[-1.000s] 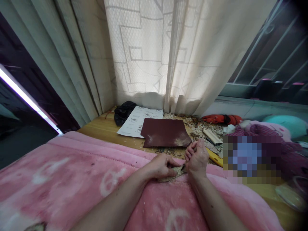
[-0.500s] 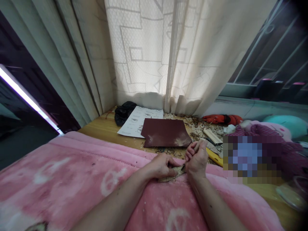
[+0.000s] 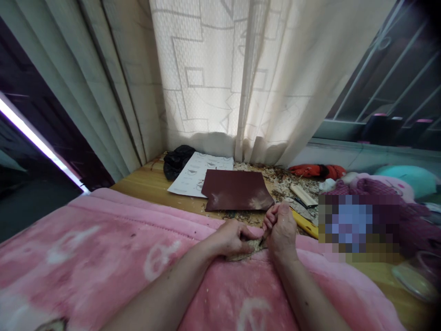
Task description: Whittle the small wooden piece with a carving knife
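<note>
A small mottled tan piece (image 3: 243, 255) rests on the pink blanket (image 3: 165, 285), pinched under the fingers of my left hand (image 3: 231, 238). Right beside it, my right hand (image 3: 281, 230) is curled into a fist with a dark, thin tip showing by the piece's right end. What the right fist wraps round is mostly hidden. Just beyond my hands lie a dark red sheet (image 3: 237, 188) and, partly under it, a white printed sheet (image 3: 193, 177).
Chips and shavings (image 3: 292, 181) cover the wooden surface (image 3: 144, 184) at the back. A yellow tool (image 3: 305, 224), a pale block (image 3: 303, 195), a black bag (image 3: 176, 162), an orange-red bundle (image 3: 317, 171) and purple cloth (image 3: 379, 195) lie around.
My right fist has turned slightly and dropped a little, and the pale thing at its top no longer shows. My left hand has stayed in place on the tan piece.
</note>
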`<action>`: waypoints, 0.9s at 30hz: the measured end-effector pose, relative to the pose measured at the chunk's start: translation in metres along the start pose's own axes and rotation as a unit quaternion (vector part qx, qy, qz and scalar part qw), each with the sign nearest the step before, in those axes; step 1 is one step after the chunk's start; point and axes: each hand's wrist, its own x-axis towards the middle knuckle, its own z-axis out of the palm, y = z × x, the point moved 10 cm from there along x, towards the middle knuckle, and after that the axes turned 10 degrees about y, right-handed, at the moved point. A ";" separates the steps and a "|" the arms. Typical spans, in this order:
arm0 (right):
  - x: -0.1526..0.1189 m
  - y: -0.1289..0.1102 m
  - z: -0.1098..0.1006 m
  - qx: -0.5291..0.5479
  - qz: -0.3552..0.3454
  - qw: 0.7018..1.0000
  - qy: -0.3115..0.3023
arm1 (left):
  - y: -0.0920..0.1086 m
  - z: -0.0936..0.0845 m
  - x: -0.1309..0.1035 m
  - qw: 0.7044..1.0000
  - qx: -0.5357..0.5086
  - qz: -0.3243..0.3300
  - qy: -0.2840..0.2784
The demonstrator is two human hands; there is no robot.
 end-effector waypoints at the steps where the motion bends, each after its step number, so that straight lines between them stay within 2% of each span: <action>1: 0.000 0.001 0.000 0.003 0.010 1.000 -0.004 | 0.001 0.000 0.000 1.000 0.001 0.003 0.000; 6: -0.001 0.003 -0.006 0.043 0.058 0.997 0.010 | 0.003 0.000 -0.001 1.000 -0.004 0.010 -0.003; 20: -0.002 -0.007 -0.007 0.108 0.037 0.993 -0.002 | 0.003 0.003 0.000 1.000 -0.017 0.006 -0.018; 27: -0.005 -0.009 -0.002 0.095 0.031 0.995 -0.014 | -0.002 -0.001 0.001 1.000 -0.012 0.005 0.008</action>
